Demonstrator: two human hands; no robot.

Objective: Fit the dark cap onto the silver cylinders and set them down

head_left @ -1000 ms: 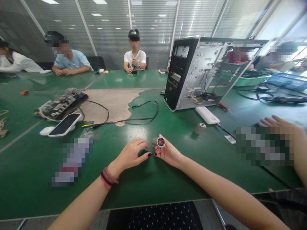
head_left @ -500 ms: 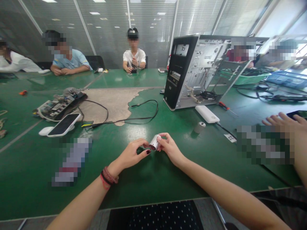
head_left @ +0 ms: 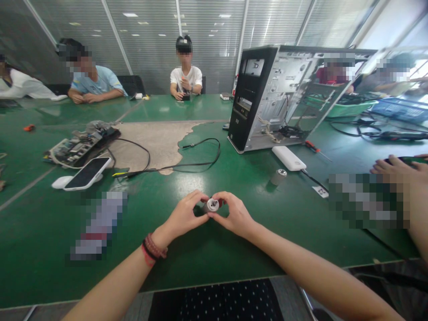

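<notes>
A small silver metal cylinder (head_left: 212,205) stands near the table's middle front, its notched end facing up. My left hand (head_left: 185,215) curves round its left side, thumb and forefinger on it. From the right, my right hand (head_left: 236,215) grips the same cylinder between thumb and fingers. The lower part of the cylinder is mostly hidden, and I cannot tell whether it touches the table. A second, similar cylinder (head_left: 278,177) stands on the green table (head_left: 240,249) beyond my right hand.
An opened computer case (head_left: 254,102) stands at the back right, near a white power bank (head_left: 289,158) and a screwdriver (head_left: 317,150). At left lie a circuit board assembly (head_left: 82,145), a phone (head_left: 87,173) and a black cable (head_left: 197,166). Another person's hand (head_left: 397,171) rests at right.
The cylinder has turned from tilted to roughly upright, its notched end now showing. My left hand has closed onto it, and my right hand has shifted its hold lower around the side.
</notes>
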